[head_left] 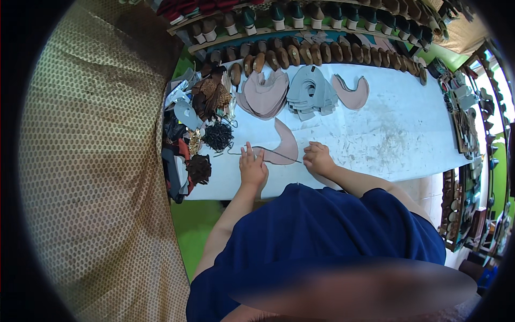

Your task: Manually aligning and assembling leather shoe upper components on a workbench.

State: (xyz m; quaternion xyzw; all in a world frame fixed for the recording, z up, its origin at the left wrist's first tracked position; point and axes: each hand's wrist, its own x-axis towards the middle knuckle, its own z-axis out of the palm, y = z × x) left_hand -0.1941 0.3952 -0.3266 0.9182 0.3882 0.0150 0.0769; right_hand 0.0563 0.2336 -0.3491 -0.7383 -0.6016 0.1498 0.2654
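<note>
A pink crescent-shaped shoe piece (287, 148) lies flat on the white-covered table, its curved side toward the right. A thin dark cord (281, 156) runs across its lower part, reaching from beside my left hand almost straight to my right hand. My left hand (252, 169) rests at the piece's left tip with its fingers stretched and spread over the cord. Just right of the piece, my right hand (317, 159) is closed, its fingers curled in a pinch at the cord's end. The fingertips there are small and partly hidden.
Left of the piece sits a tangle of black cords (218, 136), near brown scraps (199, 169). Farther back lie stacks of pink pieces (264, 96), grey pieces (311, 95) and smaller pink crescents (354, 96). Rows of shoe forms (306, 55) line the far edge.
</note>
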